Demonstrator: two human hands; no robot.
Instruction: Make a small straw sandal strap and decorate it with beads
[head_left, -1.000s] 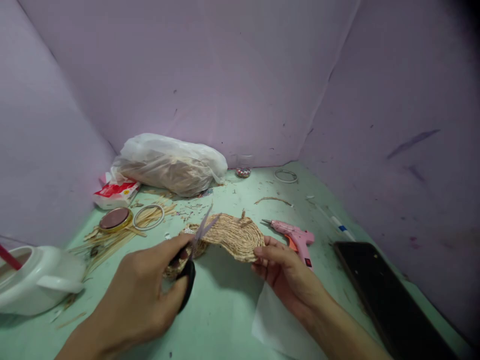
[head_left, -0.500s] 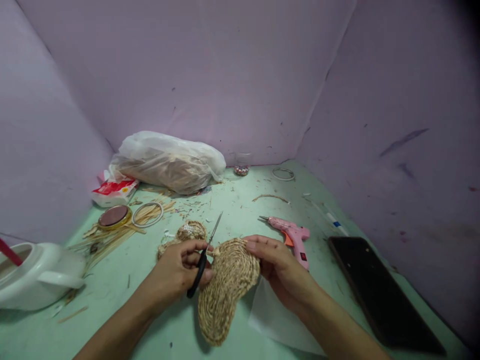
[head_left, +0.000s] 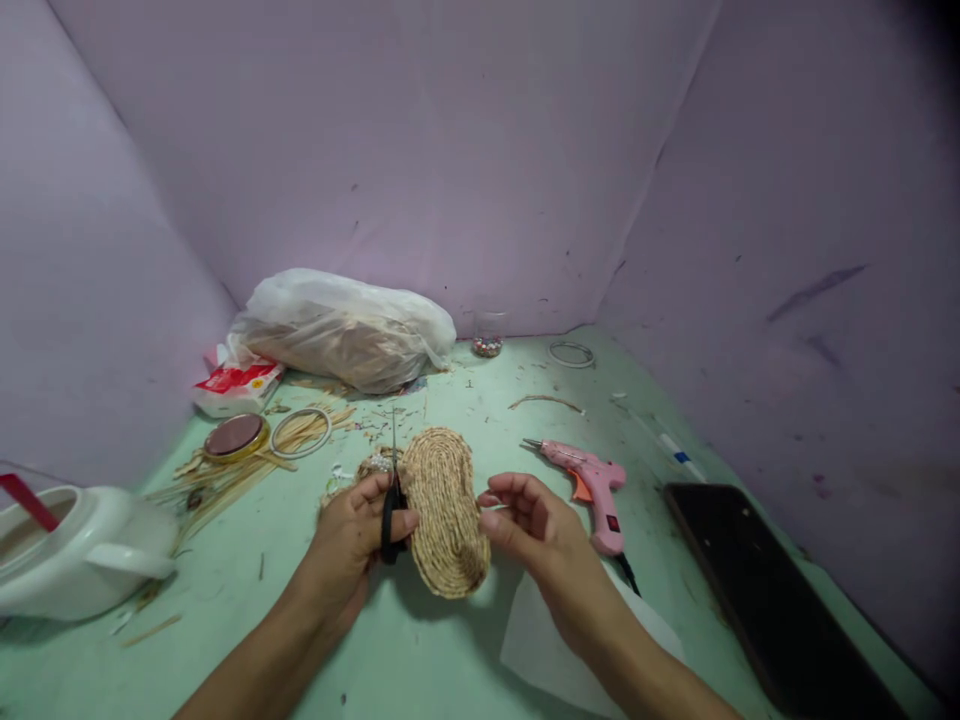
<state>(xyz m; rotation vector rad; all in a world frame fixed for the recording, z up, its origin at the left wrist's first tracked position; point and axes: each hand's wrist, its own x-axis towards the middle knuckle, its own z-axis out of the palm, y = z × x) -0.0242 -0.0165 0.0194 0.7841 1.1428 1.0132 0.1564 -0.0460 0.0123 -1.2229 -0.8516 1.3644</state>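
Note:
A braided straw sole (head_left: 446, 510), long and rounded like a slipper's, is held upright over the table. My left hand (head_left: 352, 530) is closed, its thumb pressed on the sole's left edge. The same hand keeps a pair of scissors (head_left: 390, 520) with black handles, blades pointing away from me. At the sole's right edge is my right hand (head_left: 536, 525), fingers curled and a gap between thumb and index finger; whether a fingertip touches the sole is hard to tell. Behind my left hand, another straw piece with white beads (head_left: 375, 463) is partly hidden.
A pink glue gun (head_left: 592, 485) lies right of centre, near a black phone (head_left: 772, 600) and a white sheet (head_left: 540, 640). On the left are a white pot (head_left: 90, 540), a round tin (head_left: 236, 437), a ring (head_left: 301, 432) and straw strips. A plastic bag (head_left: 345, 330) sits behind.
The straw sole has turned from slanted to nearly upright and moved up. My right hand has let go of its top right edge. The scissors now point straighter away.

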